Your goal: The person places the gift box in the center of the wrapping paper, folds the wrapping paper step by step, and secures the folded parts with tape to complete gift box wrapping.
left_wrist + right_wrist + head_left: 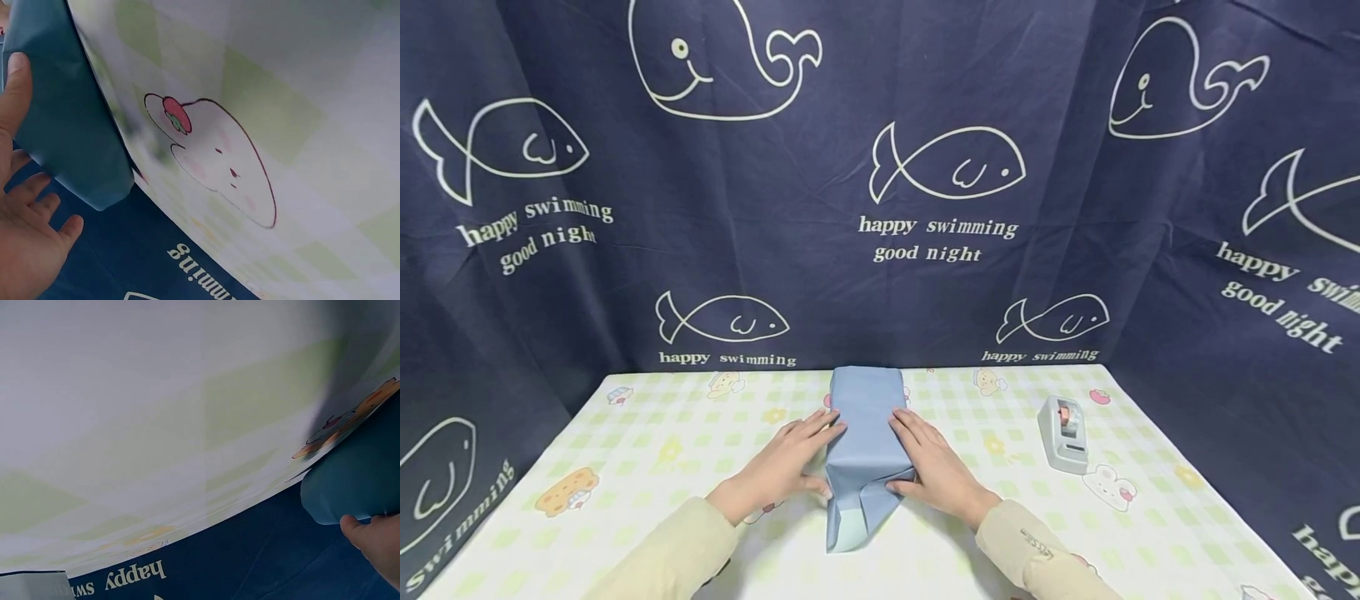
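Observation:
A box-shaped package wrapped in blue paper (868,421) lies lengthwise at the middle of the table. Its near end has loose folded paper, with a pale inner face (851,530) showing. My left hand (782,467) rests along the package's left side, fingertips at the top edge and thumb low near the front corner. In the left wrist view its fingers are spread loosely beside the blue paper (69,119). On the opposite side, my right hand (942,467) lays its fingers over the right top edge, while its thumb touches the fold at the near end.
A grey tape dispenser (1063,435) with a roll in it stands on the right of the table. The table wears a green-and-white checked cloth (662,492) with cartoon prints. Dark blue curtains (820,275) with fish and whale drawings hang behind and at both sides.

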A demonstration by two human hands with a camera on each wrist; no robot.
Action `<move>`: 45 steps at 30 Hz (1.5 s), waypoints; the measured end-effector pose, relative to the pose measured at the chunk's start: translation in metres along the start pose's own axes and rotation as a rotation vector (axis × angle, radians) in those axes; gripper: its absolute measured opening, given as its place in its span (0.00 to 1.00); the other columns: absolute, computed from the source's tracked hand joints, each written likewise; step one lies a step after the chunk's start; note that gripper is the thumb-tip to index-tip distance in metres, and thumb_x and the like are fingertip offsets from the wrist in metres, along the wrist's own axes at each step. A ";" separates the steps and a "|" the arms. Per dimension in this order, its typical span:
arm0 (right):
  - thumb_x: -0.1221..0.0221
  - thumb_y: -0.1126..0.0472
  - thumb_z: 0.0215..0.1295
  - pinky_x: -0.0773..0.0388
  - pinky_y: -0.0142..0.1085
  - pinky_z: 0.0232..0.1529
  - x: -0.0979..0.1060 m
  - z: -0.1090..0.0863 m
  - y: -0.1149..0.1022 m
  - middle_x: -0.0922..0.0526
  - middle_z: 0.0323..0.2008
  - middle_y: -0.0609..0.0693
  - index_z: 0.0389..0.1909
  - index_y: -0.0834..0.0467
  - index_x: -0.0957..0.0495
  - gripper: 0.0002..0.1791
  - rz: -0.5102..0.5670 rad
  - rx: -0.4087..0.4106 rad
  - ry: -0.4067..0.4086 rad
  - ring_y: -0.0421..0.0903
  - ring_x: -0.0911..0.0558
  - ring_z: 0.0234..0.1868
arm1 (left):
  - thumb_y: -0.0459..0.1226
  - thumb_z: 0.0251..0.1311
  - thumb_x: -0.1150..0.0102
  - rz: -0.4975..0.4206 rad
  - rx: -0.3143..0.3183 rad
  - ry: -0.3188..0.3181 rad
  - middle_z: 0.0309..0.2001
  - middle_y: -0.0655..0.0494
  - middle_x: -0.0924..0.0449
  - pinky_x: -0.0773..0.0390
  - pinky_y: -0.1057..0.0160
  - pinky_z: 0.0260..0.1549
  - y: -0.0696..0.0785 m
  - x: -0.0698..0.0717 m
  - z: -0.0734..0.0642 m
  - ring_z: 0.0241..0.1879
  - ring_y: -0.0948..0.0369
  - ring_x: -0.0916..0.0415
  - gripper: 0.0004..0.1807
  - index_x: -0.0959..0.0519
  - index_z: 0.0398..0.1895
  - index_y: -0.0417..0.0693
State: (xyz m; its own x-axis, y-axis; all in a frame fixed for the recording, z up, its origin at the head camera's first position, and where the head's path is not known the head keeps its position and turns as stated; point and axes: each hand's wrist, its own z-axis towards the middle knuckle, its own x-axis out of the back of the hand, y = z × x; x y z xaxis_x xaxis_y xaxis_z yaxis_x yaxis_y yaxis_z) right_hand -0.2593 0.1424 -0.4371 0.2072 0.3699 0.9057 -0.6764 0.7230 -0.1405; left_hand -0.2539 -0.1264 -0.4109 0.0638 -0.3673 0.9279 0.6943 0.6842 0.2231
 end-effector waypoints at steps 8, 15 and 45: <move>0.37 0.42 0.51 0.44 0.47 0.67 -0.001 0.000 0.000 0.44 0.69 0.57 0.68 0.61 0.46 0.48 -0.011 -0.011 -0.018 0.53 0.46 0.70 | 0.57 0.38 0.37 0.021 -0.011 0.019 0.67 0.45 0.42 0.40 0.43 0.60 0.002 -0.005 0.007 0.66 0.48 0.42 0.48 0.37 0.65 0.45; 0.36 0.43 0.51 0.43 0.49 0.65 0.000 0.000 0.000 0.43 0.68 0.57 0.67 0.62 0.45 0.48 0.003 -0.004 -0.011 0.54 0.45 0.70 | 0.58 0.50 0.43 0.102 -0.008 0.063 0.66 0.47 0.39 0.40 0.46 0.61 0.005 -0.013 0.007 0.66 0.53 0.41 0.41 0.37 0.65 0.46; 0.36 0.44 0.50 0.45 0.45 0.67 0.000 0.000 -0.001 0.44 0.69 0.56 0.68 0.62 0.46 0.48 0.003 -0.021 -0.019 0.52 0.46 0.70 | 0.59 0.18 0.32 0.127 -0.004 0.059 0.66 0.45 0.42 0.44 0.46 0.62 0.006 -0.017 0.007 0.66 0.51 0.43 0.62 0.41 0.66 0.45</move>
State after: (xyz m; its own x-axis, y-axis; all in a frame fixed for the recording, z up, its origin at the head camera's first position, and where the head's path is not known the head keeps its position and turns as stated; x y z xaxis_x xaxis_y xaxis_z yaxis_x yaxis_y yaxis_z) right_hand -0.2583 0.1413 -0.4372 0.1916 0.3605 0.9129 -0.6621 0.7340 -0.1509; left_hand -0.2560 -0.1117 -0.4234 0.1933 -0.3139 0.9296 0.6805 0.7254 0.1035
